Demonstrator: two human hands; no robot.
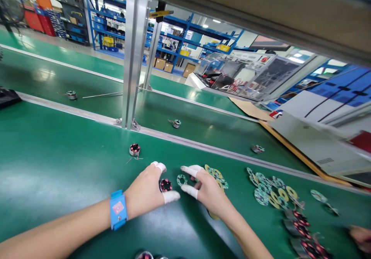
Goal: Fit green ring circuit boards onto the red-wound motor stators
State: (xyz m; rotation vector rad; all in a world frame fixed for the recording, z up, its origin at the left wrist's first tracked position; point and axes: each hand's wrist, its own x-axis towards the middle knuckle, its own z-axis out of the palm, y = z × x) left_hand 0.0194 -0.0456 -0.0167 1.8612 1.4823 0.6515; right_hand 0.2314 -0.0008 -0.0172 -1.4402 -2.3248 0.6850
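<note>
Holding a copper-wound core [165,185] inside the curled left grip [146,188], over the table [72,154]. Spreading the right grip [210,191] to either side of a green ring board [178,180], just beside the core; cannot tell whether pinching it. Having yellow and green rings [213,171] just beyond the right grip, another core [135,149] beyond the left.

The left hand [146,189] hides one side of a coil [166,185]. Another person's hand [361,236], blurred, is cut off by the right edge; more coils [144,255] are cropped at the bottom edge.
</note>
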